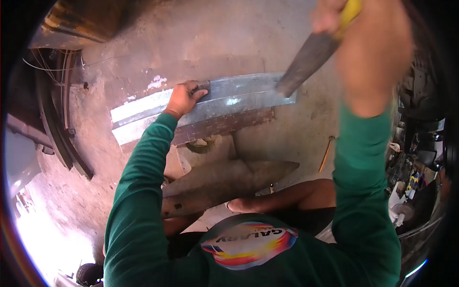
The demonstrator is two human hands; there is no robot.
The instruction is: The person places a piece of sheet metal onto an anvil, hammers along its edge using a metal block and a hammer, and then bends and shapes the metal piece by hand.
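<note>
Green sleeves (138, 179) flank a dull, pointed sheet (224, 182) at lower centre, an orange stick (326, 154) to its right. Blurred at upper right, the right grip (375, 43) clamps a yellow-handled tool (311, 60), whose dark end hides part of a curved metal strip (253, 99) mid-frame: silvery, creased lengthwise, glaring white at left. On it the left grip (184, 99) lies curled; whether clamped, I cannot tell. Brown board (239, 122) shows beneath; a bulky brownish object (81, 21) sits upper left.
</note>
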